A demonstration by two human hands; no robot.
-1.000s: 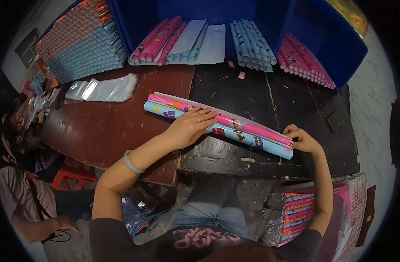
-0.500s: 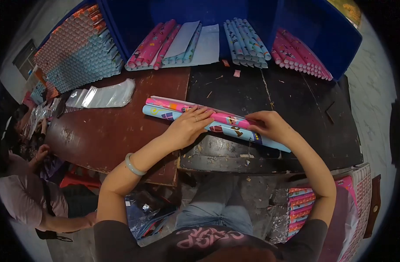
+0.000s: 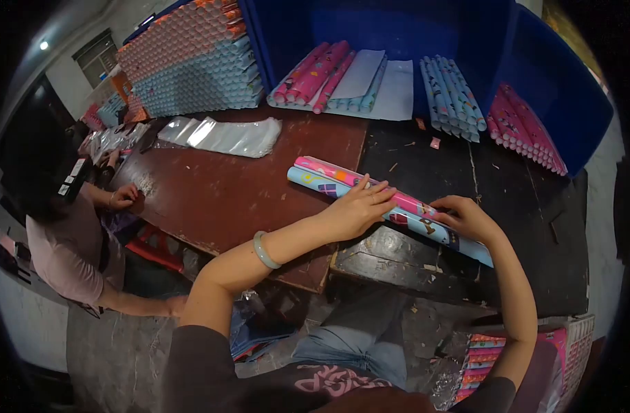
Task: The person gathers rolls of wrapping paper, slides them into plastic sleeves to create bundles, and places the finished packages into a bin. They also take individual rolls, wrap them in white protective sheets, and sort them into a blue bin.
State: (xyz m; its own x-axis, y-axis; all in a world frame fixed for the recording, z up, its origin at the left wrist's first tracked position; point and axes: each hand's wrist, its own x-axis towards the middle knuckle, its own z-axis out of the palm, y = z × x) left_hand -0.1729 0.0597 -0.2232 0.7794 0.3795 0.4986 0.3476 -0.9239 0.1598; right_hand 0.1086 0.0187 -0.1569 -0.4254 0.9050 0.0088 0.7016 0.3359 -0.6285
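A scuffed red-brown wooden tabletop adjoins a scratched black wooden tabletop. A deep blue, open-fronted enclosure stands along the far side. Left of it is a large stack of orange and light-blue rolls, ends facing outward. A co-worker in a pale pink shirt is at the left side of the red-brown surface. Inside the enclosure lie pink printed rolls and light-blue printed rolls. Flat, clear plastic sleeves rest on the red-brown surface.

A long, glossy light-blue printed roll lies diagonally across both tabletops, on the side nearer the body. A glossy pink printed roll lies alongside it, on the far side.

The left hand is palm down, partly open, with fingers extended across both rolls near their middle. The right hand is partly closed, fingertips at the pink roll; its grip is partly hidden. The light-blue roll extends past the right hand. A pale green bangle encircles the left forearm.
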